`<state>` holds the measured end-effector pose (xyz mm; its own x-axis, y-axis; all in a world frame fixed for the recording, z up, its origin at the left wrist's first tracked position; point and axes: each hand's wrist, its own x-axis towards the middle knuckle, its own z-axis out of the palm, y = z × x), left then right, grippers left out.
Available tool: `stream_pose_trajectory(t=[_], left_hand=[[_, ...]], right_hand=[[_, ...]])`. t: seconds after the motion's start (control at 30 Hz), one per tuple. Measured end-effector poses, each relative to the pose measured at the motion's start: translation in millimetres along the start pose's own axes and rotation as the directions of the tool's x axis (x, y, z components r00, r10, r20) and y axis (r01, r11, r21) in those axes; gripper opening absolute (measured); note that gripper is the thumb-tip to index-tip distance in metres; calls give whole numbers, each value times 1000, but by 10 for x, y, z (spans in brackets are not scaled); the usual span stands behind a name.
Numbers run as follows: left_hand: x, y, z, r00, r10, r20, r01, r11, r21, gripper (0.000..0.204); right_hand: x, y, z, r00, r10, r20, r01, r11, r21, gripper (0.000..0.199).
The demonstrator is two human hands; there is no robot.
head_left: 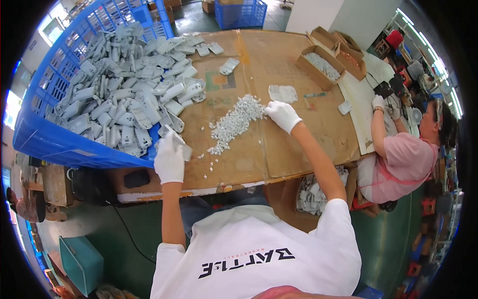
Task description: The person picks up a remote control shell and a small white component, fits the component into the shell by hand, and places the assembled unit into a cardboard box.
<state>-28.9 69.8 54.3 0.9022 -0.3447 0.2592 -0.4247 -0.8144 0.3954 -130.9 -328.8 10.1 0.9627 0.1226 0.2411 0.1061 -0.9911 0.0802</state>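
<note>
My left hand [170, 158], in a white glove, is closed on a pale grey-white plastic housing [186, 151] beside the front corner of the blue crate [94, 152]. The glove hides part of the housing. A heap of tiny white parts [234, 124] spreads over the cardboard-covered table [298, 154]. At its right end my gloved right hand [284, 115] has its fingertips pressed together against the small parts. Whatever those fingertips hold is too small to make out. Many similar housings [129, 94] fill the crate and spill out onto the table.
A crumpled clear plastic bag [283, 93] and a teal pen-like tool [314, 94] lie beyond my right hand. Cardboard boxes of small parts [321, 67] stand at the far right. A co-worker in pink [406, 157] sits to the right. Under the table is a box of white parts [313, 197].
</note>
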Motion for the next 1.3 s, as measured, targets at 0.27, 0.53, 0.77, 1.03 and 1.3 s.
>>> stream_pose_trajectory(t=[0.27,0.53,0.77,1.03,1.3], left_hand=[[146,253,135,918,-103,384,397,259,-880,22],[56,596,231,982,98,161,37,737,-675,47],[52,807,21,934,190,304,29,804,-594,39],[-51,827,71,958,210,196,-51,795,-604,34],[-98,842,91,941,336,-41,-281,710,-646,28]], right_hand=[[-171,-67,-83,987,156,-33,-158,986,-50,3],[179,-1582,-966,844,268,-465,139,728,671,16],[223,-1939,-642,837,322,-442,60,749,660,16],[222,-1967,-643,783,477,-400,-108,737,667,20],[215,-1698,-705,886,441,142,-310,338,889,22]])
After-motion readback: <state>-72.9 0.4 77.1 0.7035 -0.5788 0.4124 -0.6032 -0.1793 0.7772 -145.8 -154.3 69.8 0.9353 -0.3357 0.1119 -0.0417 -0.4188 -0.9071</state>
